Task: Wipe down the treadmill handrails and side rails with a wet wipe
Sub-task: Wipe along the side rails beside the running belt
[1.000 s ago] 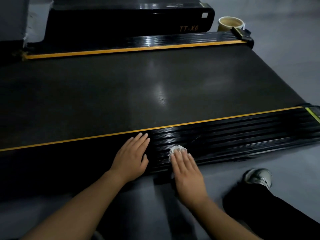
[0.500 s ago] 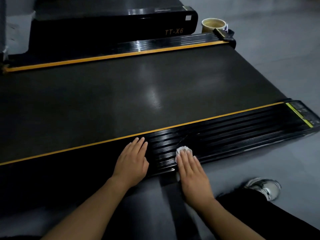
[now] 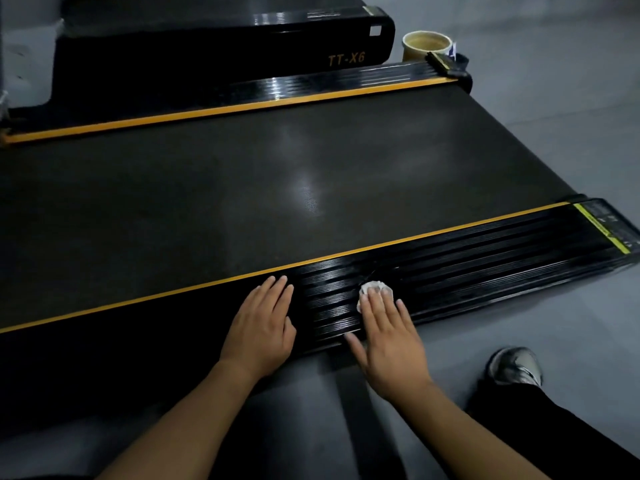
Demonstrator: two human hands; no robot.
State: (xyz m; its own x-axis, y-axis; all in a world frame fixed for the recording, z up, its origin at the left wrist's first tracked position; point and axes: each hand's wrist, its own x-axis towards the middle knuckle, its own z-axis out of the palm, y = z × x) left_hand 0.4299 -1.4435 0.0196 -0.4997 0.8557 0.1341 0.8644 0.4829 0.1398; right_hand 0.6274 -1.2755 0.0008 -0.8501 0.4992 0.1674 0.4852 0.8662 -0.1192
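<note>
A flat treadmill lies across the view with a dark belt (image 3: pixel 242 202) between two ribbed black side rails edged in yellow. The near side rail (image 3: pixel 485 258) runs under both hands. A crumpled white wet wipe (image 3: pixel 375 289) sits on that rail, pressed down under the fingers of my right hand (image 3: pixel 389 337). My left hand (image 3: pixel 259 327) rests flat on the same rail just to the left, fingers together, holding nothing. The far side rail (image 3: pixel 329 84) lies beyond the belt.
A black housing marked TT-X6 (image 3: pixel 221 53) stands behind the far rail. A tan round container (image 3: pixel 427 45) sits on the grey floor at the back right. My shoe (image 3: pixel 516 367) and dark trouser leg are at the lower right.
My right hand has slid the wipe a little to the right along the near rail, widening the gap between my two hands. My left hand stays flat where it was.
</note>
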